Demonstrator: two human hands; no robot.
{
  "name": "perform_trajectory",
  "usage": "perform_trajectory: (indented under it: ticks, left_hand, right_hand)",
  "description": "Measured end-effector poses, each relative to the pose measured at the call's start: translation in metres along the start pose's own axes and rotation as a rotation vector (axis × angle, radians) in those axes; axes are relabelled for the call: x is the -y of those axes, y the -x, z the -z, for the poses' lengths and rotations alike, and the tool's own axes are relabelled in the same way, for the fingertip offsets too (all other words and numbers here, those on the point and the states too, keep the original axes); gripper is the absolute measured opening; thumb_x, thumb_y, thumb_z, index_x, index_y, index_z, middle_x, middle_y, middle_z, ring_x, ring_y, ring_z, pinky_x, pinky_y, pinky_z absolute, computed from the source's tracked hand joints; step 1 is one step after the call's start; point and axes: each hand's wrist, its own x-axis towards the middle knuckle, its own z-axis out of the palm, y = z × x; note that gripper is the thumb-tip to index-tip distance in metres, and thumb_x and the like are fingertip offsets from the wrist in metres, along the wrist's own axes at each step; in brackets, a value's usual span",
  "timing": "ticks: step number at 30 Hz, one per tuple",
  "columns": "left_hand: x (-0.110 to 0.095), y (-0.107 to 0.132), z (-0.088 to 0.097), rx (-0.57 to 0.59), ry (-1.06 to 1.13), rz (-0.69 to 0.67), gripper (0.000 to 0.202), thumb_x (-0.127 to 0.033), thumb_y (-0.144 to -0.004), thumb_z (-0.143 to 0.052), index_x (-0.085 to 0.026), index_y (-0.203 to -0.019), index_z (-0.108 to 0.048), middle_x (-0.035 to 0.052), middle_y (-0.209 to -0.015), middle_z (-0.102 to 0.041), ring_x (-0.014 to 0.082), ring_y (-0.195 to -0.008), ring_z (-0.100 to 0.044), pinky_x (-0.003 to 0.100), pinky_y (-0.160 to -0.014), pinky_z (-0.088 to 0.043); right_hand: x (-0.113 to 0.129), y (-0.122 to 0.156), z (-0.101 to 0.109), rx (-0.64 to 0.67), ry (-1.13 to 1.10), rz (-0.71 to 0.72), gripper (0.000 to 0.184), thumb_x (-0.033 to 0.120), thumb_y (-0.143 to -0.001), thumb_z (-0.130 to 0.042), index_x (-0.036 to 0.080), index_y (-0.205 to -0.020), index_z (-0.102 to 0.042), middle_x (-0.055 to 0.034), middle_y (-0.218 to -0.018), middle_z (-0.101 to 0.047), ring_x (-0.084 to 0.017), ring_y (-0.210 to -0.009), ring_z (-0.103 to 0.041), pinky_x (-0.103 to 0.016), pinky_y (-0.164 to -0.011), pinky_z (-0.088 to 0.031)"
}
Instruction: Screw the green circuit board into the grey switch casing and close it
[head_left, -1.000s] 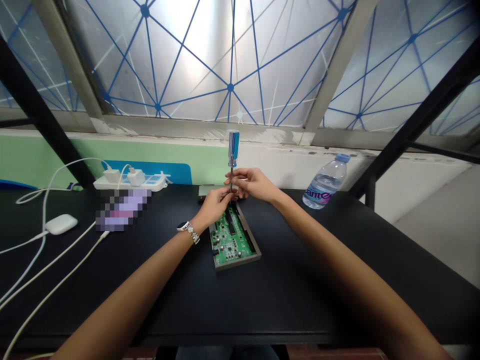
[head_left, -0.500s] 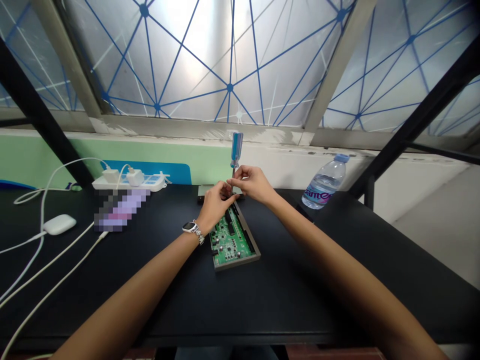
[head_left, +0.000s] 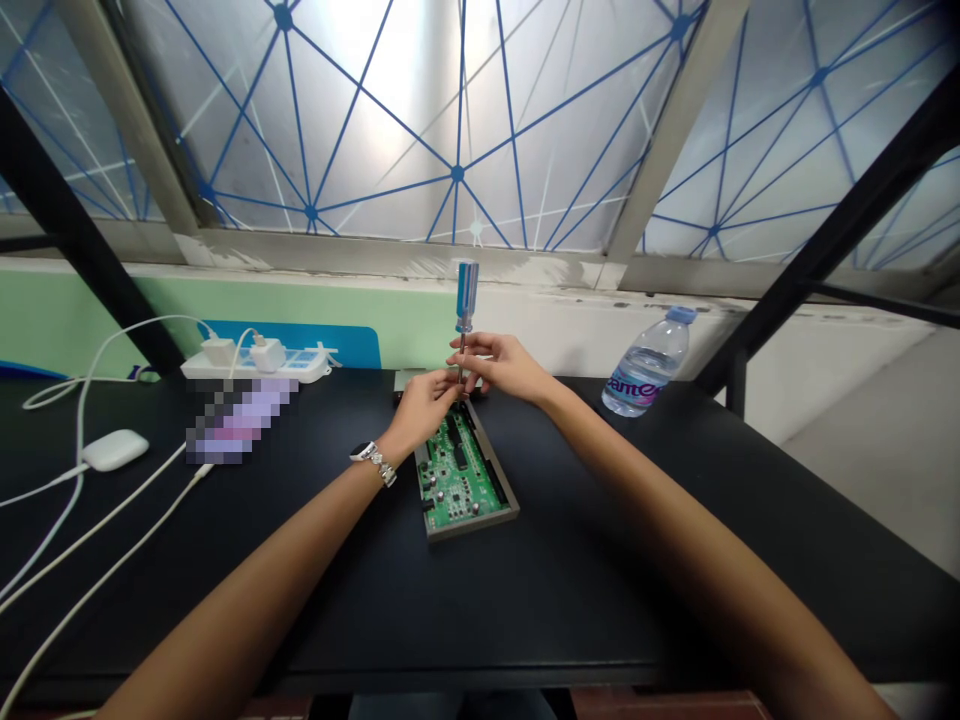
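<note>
A screwdriver (head_left: 466,295) with a clear blue handle stands nearly upright over the far end of a green circuit board (head_left: 463,480), which sits in a grey metal frame (head_left: 491,456). My right hand (head_left: 504,366) is closed on the screwdriver's shaft, below the handle. Beside it, my left hand (head_left: 424,405) has its fingertips pinched together near the screwdriver's lower end, over the board. What those fingers hold, if anything, is hidden. The screwdriver's tip is hidden behind my fingers. A watch and a bracelet are on my left wrist.
A water bottle (head_left: 646,362) stands at the back right. A white power strip (head_left: 255,362) with chargers, a blurred-out phone-like item (head_left: 244,422), a white case (head_left: 116,450) and several cables lie on the left. Behind the board, a flat dark-edged item (head_left: 403,382) is partly hidden.
The screwdriver has gone from a slight tilt to more upright, its handle shifting a little left. My left wrist has rotated and moved slightly left. The board stays in place.
</note>
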Motion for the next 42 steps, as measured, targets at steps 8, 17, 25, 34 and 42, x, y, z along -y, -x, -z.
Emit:
perform_trajectory:
  ticks: [8,17,25,34,42]
  left_hand:
    - [0.000,-0.001,0.002,0.080,-0.053,-0.042,0.019,-0.026,-0.093,-0.056,-0.014,-0.099,-0.070,0.0110,-0.103,-0.077,0.0237,-0.100,-0.073,0.036,-0.096,-0.054]
    - [0.002,0.003,-0.006,-0.188,-0.225,-0.035,0.026,-0.041,-0.084,-0.074,-0.016,-0.082,-0.066,0.0049,-0.077,-0.073,0.0208,-0.073,-0.071,0.029,-0.067,-0.054]
    - [0.000,0.001,-0.002,-0.109,-0.098,-0.001,0.017,-0.031,-0.082,-0.073,-0.014,-0.083,-0.073,0.0084,-0.083,-0.078,0.0255,-0.082,-0.075,0.034,-0.078,-0.058]
    - [-0.001,0.001,0.001,-0.022,-0.078,-0.011,0.018,-0.029,-0.086,-0.067,-0.014,-0.091,-0.076,0.0087,-0.091,-0.080,0.0261,-0.088,-0.076,0.036,-0.084,-0.059]
    - [-0.002,0.000,0.000,0.025,-0.073,-0.007,0.021,-0.027,-0.089,-0.063,-0.013,-0.097,-0.075,0.0108,-0.095,-0.080,0.0269,-0.093,-0.075,0.039,-0.091,-0.057]
  right_hand:
    - [0.004,0.002,0.007,0.036,-0.027,-0.013,0.019,0.024,-0.085,-0.071,0.011,-0.099,-0.073,-0.0105,-0.091,-0.079,-0.013,-0.055,-0.071,-0.020,-0.046,-0.051]
    - [-0.002,-0.001,0.000,-0.126,0.087,0.103,0.023,0.035,-0.074,-0.079,0.015,-0.074,-0.067,-0.0006,-0.058,-0.066,-0.015,-0.050,-0.065,-0.025,-0.049,-0.048]
    - [-0.007,-0.003,-0.009,-0.303,0.238,0.189,0.027,0.034,-0.075,-0.077,0.018,-0.066,-0.057,0.0019,-0.057,-0.058,-0.012,-0.051,-0.056,-0.024,-0.051,-0.043]
    - [-0.001,0.000,-0.001,-0.097,0.139,0.158,0.024,0.037,-0.086,-0.066,0.013,-0.091,-0.069,-0.0071,-0.080,-0.071,-0.013,-0.057,-0.062,-0.026,-0.054,-0.051]
    - [-0.004,-0.001,-0.010,-0.313,0.269,0.199,0.029,0.041,-0.083,-0.071,0.016,-0.072,-0.064,-0.0050,-0.066,-0.067,-0.017,-0.061,-0.064,-0.028,-0.058,-0.051]
